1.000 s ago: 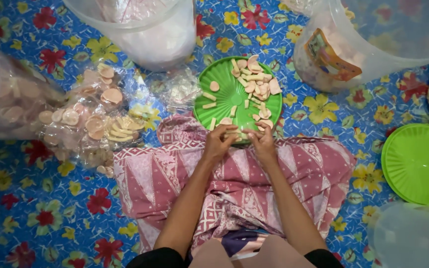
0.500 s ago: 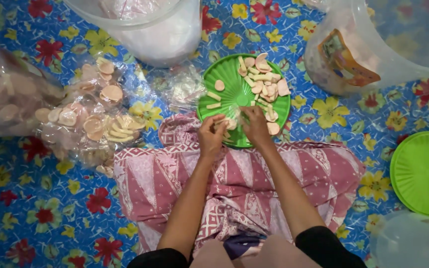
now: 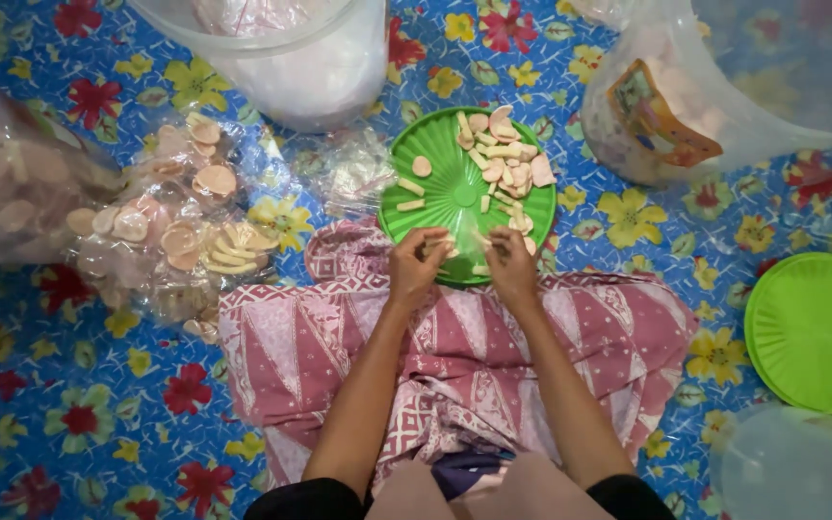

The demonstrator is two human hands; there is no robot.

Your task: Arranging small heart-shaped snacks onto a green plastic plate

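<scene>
Your left hand (image 3: 418, 260) and right hand (image 3: 510, 258) sit close together at the near rim of the ribbed green plate (image 3: 445, 193), fingers curled and pinched around small pale cracker pieces (image 3: 501, 164); you cannot tell exactly which bit each hand holds. More pieces, flat rounds and short sticks, lie heaped on the plate's far right side. The plate rests partly on your pink patterned cloth (image 3: 455, 356). To the left, clear crinkled bags (image 3: 180, 231) hold round crackers on the glossy flowered mat (image 3: 79, 424).
</scene>
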